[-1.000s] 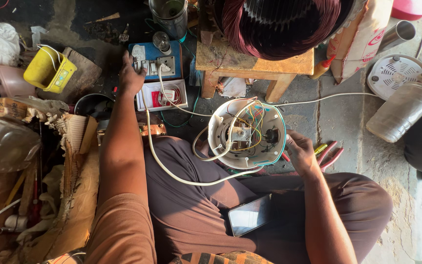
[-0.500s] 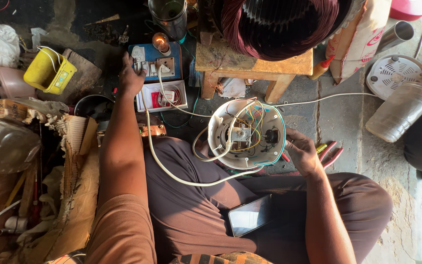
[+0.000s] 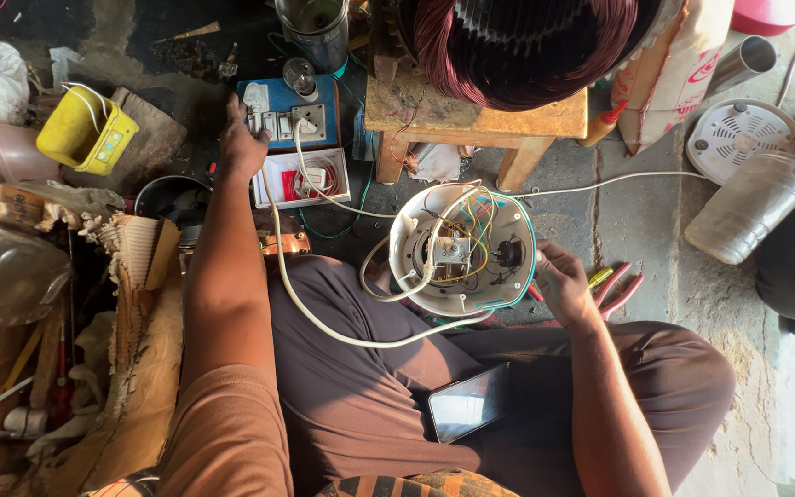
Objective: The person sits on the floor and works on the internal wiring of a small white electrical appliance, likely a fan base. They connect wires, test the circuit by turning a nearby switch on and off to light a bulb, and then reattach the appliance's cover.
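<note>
Left hand rests fingers together on the blue switch board – right hand clamps the white round housing, steadying it wiring-up on the lap.

I am seeing a white round housing showing red, yellow, green and blue wires, a blue switch board, a yellow box, and a copper-red winding.

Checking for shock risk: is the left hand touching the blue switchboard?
Touching. The head view shows the left hand resting against the blue switchboard at its left edge.
</note>
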